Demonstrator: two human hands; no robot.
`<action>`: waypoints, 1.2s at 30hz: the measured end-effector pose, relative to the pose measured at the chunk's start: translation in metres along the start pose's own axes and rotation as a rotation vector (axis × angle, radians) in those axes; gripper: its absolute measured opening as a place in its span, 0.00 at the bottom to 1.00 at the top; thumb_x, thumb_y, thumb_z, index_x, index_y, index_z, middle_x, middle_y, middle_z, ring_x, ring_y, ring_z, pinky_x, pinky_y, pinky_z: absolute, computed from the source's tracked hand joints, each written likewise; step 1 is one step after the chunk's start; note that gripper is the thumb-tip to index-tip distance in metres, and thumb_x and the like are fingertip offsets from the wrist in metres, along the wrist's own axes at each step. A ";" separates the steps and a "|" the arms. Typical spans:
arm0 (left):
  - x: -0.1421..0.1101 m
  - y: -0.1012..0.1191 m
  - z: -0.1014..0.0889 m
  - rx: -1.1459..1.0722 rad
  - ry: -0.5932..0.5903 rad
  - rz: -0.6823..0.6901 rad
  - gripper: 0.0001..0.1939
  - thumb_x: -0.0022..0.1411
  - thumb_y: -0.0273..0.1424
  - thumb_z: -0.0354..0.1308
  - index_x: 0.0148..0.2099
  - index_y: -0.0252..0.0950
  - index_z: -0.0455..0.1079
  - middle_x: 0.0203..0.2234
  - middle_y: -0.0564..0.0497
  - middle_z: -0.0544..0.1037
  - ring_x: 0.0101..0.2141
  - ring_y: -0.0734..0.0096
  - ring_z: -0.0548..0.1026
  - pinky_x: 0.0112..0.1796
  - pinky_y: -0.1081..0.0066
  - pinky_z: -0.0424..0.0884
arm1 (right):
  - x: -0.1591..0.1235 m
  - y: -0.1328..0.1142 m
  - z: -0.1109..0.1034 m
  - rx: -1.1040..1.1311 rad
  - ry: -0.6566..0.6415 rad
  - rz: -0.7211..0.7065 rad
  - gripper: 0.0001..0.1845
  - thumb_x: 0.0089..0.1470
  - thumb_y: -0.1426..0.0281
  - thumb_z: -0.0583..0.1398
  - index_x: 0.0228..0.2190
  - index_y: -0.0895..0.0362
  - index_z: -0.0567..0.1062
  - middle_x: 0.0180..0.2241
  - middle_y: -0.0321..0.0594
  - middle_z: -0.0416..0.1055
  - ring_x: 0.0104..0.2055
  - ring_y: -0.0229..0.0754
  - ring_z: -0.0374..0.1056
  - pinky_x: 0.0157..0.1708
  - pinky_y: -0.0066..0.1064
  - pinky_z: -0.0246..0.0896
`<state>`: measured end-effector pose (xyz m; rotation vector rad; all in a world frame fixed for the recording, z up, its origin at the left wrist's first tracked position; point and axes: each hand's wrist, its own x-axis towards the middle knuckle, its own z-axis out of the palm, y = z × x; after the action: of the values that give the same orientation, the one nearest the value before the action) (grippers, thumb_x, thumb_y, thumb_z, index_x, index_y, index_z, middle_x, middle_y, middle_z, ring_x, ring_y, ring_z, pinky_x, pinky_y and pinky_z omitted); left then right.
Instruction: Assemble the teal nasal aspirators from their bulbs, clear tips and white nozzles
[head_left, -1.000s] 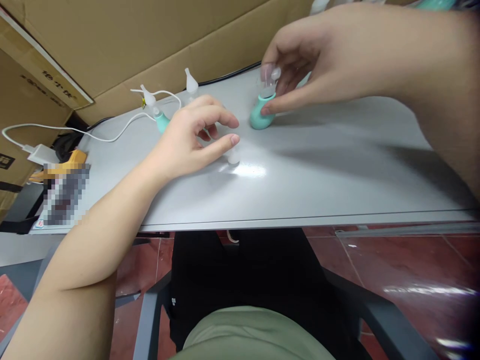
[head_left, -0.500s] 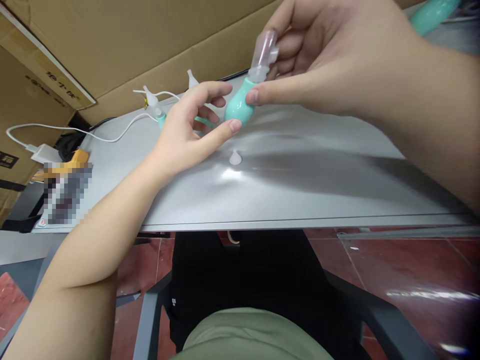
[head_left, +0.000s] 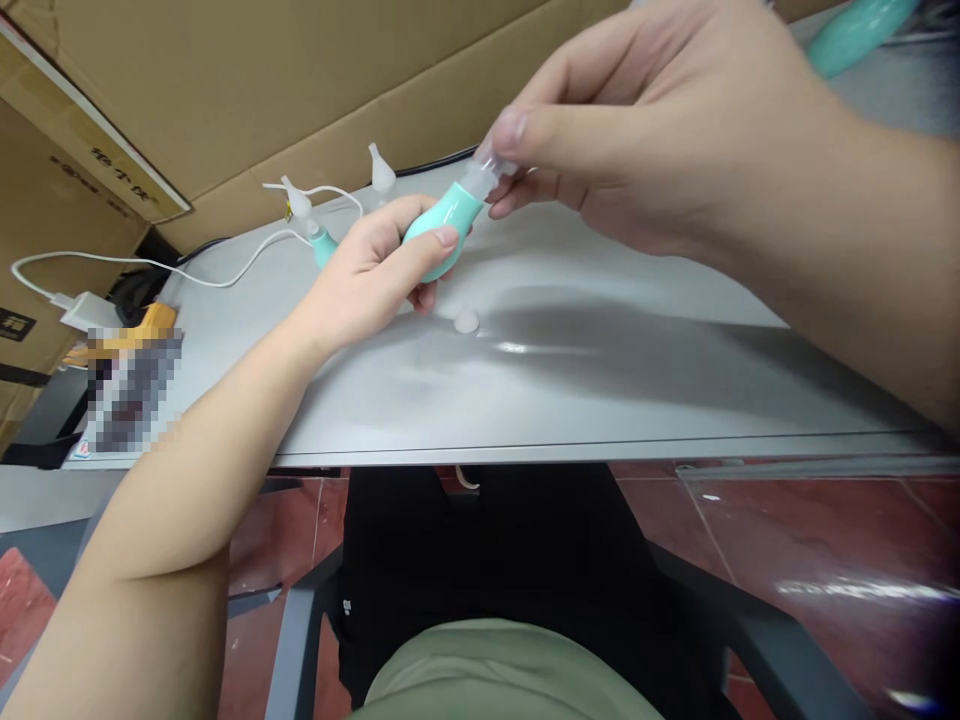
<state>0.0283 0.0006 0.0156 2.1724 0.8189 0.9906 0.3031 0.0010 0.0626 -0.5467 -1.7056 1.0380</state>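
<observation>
My left hand (head_left: pixel 360 270) is closed around the teal squeeze bulb (head_left: pixel 444 228) of a nasal aspirator, thumb on top. At the bulb's neck sits a clear plastic tube (head_left: pixel 480 178), tilted up to the right. My right hand (head_left: pixel 622 140) pinches that tube between thumb and fingers, which partly cover it. Below the aspirator, a small whitish soft tip (head_left: pixel 466 321) stands on the grey table (head_left: pixel 600 390). Behind my left hand are another aspirator with a teal body (head_left: pixel 324 246) and a white pointed tip (head_left: pixel 382 172), its lower part hidden.
Cardboard (head_left: pixel 315 90) walls the table's back. A white cable (head_left: pixel 232 275) runs to a white plug (head_left: pixel 88 310) beside a yellow object (head_left: pixel 159 320) and a blurred-out item (head_left: pixel 139 395). Another teal piece (head_left: pixel 859 38) lies at the upper right, beyond my right wrist.
My left hand has closed on the bulb. The aspirator has shifted left and tilted further over. My right thumb has moved from the bulb onto the clear tube.
</observation>
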 end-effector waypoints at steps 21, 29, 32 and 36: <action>-0.009 0.033 0.012 -0.152 0.074 -0.099 0.10 0.81 0.38 0.70 0.44 0.41 0.79 0.33 0.55 0.75 0.23 0.78 0.73 0.24 0.74 0.79 | -0.005 -0.010 -0.007 -0.209 -0.225 0.172 0.18 0.79 0.84 0.72 0.40 0.52 0.77 0.31 0.29 0.86 0.32 0.33 0.84 0.32 0.22 0.78; -0.012 0.039 0.008 -0.172 0.058 -0.104 0.11 0.80 0.36 0.75 0.42 0.41 0.82 0.31 0.55 0.79 0.22 0.78 0.73 0.22 0.74 0.81 | -0.008 -0.001 -0.010 -0.236 -0.296 0.016 0.19 0.77 0.84 0.74 0.41 0.54 0.74 0.33 0.28 0.84 0.33 0.31 0.83 0.29 0.20 0.73; -0.011 0.040 0.011 -0.196 0.069 -0.065 0.09 0.80 0.33 0.73 0.42 0.41 0.82 0.32 0.55 0.79 0.23 0.77 0.75 0.22 0.75 0.81 | -0.010 -0.003 -0.009 -0.231 -0.285 -0.018 0.19 0.78 0.83 0.74 0.41 0.53 0.74 0.32 0.28 0.82 0.33 0.30 0.81 0.29 0.20 0.71; -0.011 0.043 0.012 -0.143 0.076 -0.110 0.12 0.83 0.35 0.74 0.43 0.41 0.78 0.34 0.55 0.80 0.25 0.78 0.77 0.24 0.76 0.82 | -0.010 0.000 -0.012 -0.236 -0.274 -0.033 0.19 0.76 0.76 0.79 0.42 0.52 0.75 0.34 0.29 0.82 0.33 0.32 0.79 0.29 0.22 0.67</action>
<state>0.0444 -0.0374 0.0355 1.9585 0.8663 1.0489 0.3179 -0.0027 0.0585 -0.5416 -2.0901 0.9253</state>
